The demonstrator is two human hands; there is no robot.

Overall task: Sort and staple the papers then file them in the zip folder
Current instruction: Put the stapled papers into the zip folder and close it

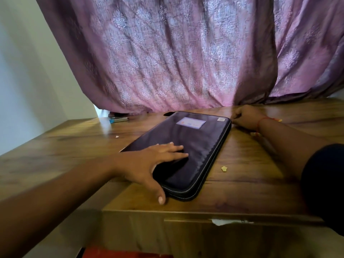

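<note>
The zip folder (183, 146) lies flat on the wooden worktop (242, 175), its long side running away from me toward the purple curtain (176, 53), with a pale label near its far end. It looks closed: the zipper track runs unbroken along the near and right edges that I can see. No loose papers show anywhere in view, so I judge the sorting and stapling are done and the sheets are already inside, though I cannot see into the folder to confirm it.

My left hand (149, 161) rests on the near end of the cover, fingers (176, 148) stretched out flat and released, thumb hanging over the near edge; it pins the folder down. My right hand (245, 116) sits at the far right corner of the folder, fingers curled as if pinching something small there. I take it for the zipper pull, but it is too small to make out.

So the step in hand looks like the last of the zipping. The next move calls for keeping the left palm steady while the right hand finishes the pull around that corner.

A stapler (119, 119) lies well apart at the far left, and a small paper scrap (224, 168) sits just beside the folder's right edge.
</note>
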